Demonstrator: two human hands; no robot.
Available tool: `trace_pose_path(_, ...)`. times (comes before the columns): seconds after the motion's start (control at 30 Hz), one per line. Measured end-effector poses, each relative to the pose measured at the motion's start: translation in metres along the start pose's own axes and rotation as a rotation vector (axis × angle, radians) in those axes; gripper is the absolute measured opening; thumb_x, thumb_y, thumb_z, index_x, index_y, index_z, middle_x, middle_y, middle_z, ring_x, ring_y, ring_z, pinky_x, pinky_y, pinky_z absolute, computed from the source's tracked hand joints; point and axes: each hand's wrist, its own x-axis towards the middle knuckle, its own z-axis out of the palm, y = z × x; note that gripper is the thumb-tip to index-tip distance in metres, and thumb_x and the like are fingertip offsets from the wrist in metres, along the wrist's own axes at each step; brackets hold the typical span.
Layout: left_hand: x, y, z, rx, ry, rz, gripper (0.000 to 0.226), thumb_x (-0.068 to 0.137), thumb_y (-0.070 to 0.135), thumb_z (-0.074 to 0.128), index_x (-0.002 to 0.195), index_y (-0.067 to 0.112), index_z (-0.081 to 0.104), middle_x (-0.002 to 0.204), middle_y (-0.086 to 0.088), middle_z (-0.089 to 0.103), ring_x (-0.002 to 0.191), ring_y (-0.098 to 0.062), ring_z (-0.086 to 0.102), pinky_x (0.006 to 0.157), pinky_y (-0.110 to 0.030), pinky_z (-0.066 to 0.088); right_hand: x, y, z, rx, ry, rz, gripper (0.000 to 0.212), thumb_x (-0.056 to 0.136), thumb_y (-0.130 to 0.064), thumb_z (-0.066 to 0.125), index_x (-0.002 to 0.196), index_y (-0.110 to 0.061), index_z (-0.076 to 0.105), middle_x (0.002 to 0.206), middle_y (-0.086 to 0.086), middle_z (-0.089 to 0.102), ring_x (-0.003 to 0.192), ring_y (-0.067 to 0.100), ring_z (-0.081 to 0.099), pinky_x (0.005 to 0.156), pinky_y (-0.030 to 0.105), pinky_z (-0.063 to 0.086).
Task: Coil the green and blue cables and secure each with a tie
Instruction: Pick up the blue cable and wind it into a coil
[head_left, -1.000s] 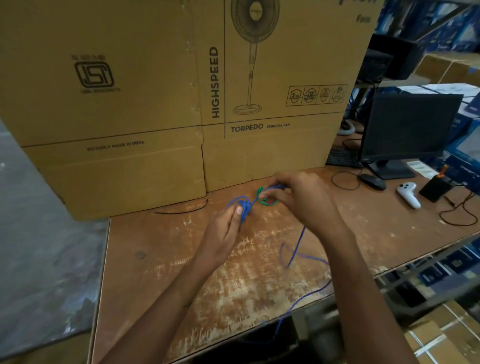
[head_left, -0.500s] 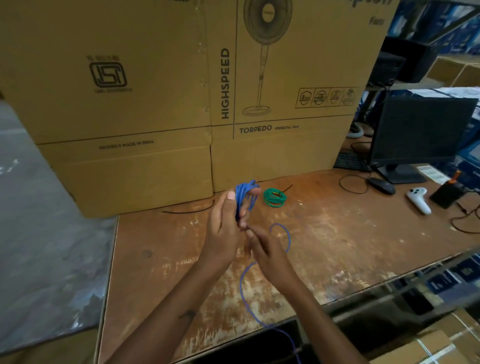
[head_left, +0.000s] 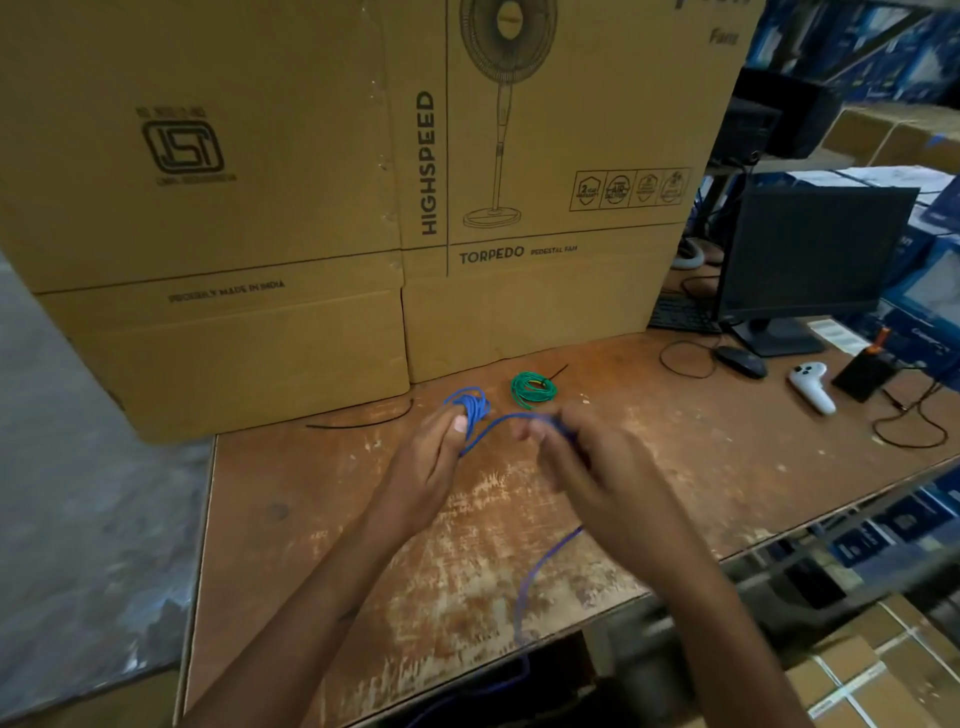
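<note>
Left hand (head_left: 434, 457) grips the coiled blue cable (head_left: 471, 406); right hand (head_left: 582, 457) pinches its loose strand.

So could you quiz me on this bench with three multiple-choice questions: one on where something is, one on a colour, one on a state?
1. Where does the green cable lie?
A. on the table by the cardboard box
B. in the right hand
C. on the floor

2. What colour is the cable being wound?
A. red
B. blue
C. yellow

3. How much of that cable is coiled?
A. all of it
B. none
C. part, with a length left loose

Answers: 1 A, it sits on the table below the cardboard box. 2 B, the left hand holds a blue cable bundle. 3 C, a strand runs through the right hand and off the table edge.
</note>
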Motion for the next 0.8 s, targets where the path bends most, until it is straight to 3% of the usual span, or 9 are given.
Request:
trace_pose_path(0.13, -0.013, 0.004, 0.006, -0.105, 0.019, -0.033, 0.044, 0.112, 0.03, 0.032, 0.106, 0.014, 0.072, 0.074, 0.007, 0.049, 0.066, -0.011, 0.046, 0.063, -0.033, 0.036, 0.038, -0.006, -0.037, -0.219, 0.104, -0.073, 0.013, 0.106, -0.036, 0.057, 0.101, -0.038, 0.069, 0.073, -0.011, 0.068, 0.063, 0.01, 0.06, 0.061, 0.036, 0.047)
trace_pose_path(0.27, -0.018, 0.03, 0.009, -0.226, 0.024, -0.006, 0.042, 0.112, 0.024, 0.033, 0.107, 0.03, 0.074, 0.073, 0.007, 0.051, 0.064, -0.014, 0.047, 0.061, -0.034, 0.038, 0.086, 0.03, -0.031, -0.156, 0.234, -0.07, 0.012, 0.102, -0.035, 0.064, 0.106, -0.033, 0.075, 0.083, -0.011, 0.073, 0.081, 0.005, 0.068, 0.07, 0.026, 0.045)
trace_pose_path(0.37, -0.017, 0.05, 0.01, -0.305, 0.028, 0.028, 0.043, 0.112, 0.024, 0.032, 0.106, 0.025, 0.074, 0.071, -0.008, 0.048, 0.062, -0.021, 0.044, 0.06, -0.044, 0.038, 0.106, 0.069, -0.001, -0.122, 0.136, -0.048, 0.019, 0.102, -0.027, 0.062, 0.108, -0.033, 0.079, 0.098, -0.005, 0.071, 0.091, 0.006, 0.065, 0.079, 0.031, 0.047)
trace_pose_path(0.47, -0.011, 0.058, 0.009, -0.357, 0.039, 0.038, 0.047, 0.111, 0.034, 0.032, 0.101, 0.007, 0.069, 0.071, -0.012, 0.046, 0.061, -0.028, 0.041, 0.059, -0.049, 0.036, 0.09, 0.078, 0.039, 0.045, -0.042, -0.014, 0.02, 0.097, -0.023, 0.062, 0.107, -0.02, 0.079, 0.1, 0.009, 0.075, 0.094, 0.009, 0.069, 0.084, 0.03, 0.051)
trace_pose_path(0.5, -0.009, 0.06, 0.009, -0.365, 0.054, 0.043, 0.049, 0.11, 0.037, 0.032, 0.098, 0.005, 0.066, 0.071, -0.013, 0.045, 0.061, -0.031, 0.041, 0.06, -0.05, 0.036, 0.08, 0.081, 0.052, 0.082, -0.079, -0.029, 0.018, 0.097, -0.018, 0.061, 0.098, -0.025, 0.077, 0.092, 0.005, 0.076, 0.09, 0.003, 0.069, 0.082, 0.024, 0.05)
trace_pose_path(0.53, -0.008, 0.06, 0.008, -0.377, 0.077, 0.035, 0.05, 0.11, 0.039, 0.031, 0.097, 0.004, 0.064, 0.071, -0.013, 0.045, 0.062, -0.033, 0.041, 0.06, -0.051, 0.037, 0.068, 0.078, 0.061, 0.078, -0.085, -0.026, 0.034, 0.098, -0.006, 0.057, 0.089, -0.035, 0.072, 0.082, -0.003, 0.073, 0.083, -0.003, 0.067, 0.079, 0.02, 0.049)
trace_pose_path(0.6, -0.003, 0.057, 0.006, -0.383, 0.13, -0.004, 0.053, 0.111, 0.04, 0.03, 0.1, -0.001, 0.061, 0.072, -0.011, 0.045, 0.063, -0.032, 0.044, 0.061, -0.052, 0.041, 0.042, 0.074, 0.081, 0.027, -0.108, 0.016, 0.05, 0.102, 0.0, 0.044, 0.09, -0.047, 0.056, 0.076, -0.008, 0.064, 0.073, 0.0, 0.063, 0.072, 0.027, 0.05)
trace_pose_path(0.7, 0.005, 0.052, 0.0, -0.22, 0.164, 0.007, 0.044, 0.114, 0.033, 0.027, 0.12, 0.012, 0.065, 0.079, -0.006, 0.048, 0.07, -0.017, 0.048, 0.071, -0.04, 0.044, 0.005, 0.074, 0.1, -0.119, -0.271, 0.074, 0.024, 0.111, -0.025, 0.037, 0.105, -0.045, 0.05, 0.075, -0.004, 0.064, 0.064, 0.013, 0.062, 0.065, 0.044, 0.054)
trace_pose_path(0.8, 0.019, 0.038, -0.009, -0.032, 0.163, 0.046, 0.042, 0.114, 0.025, 0.028, 0.134, 0.011, 0.061, 0.092, -0.002, 0.054, 0.083, 0.002, 0.051, 0.08, -0.019, 0.039, -0.027, 0.064, 0.102, -0.133, -0.321, 0.118, 0.018, 0.112, -0.039, 0.039, 0.111, -0.037, 0.057, 0.07, -0.008, 0.059, 0.059, 0.014, 0.058, 0.062, 0.046, 0.053)
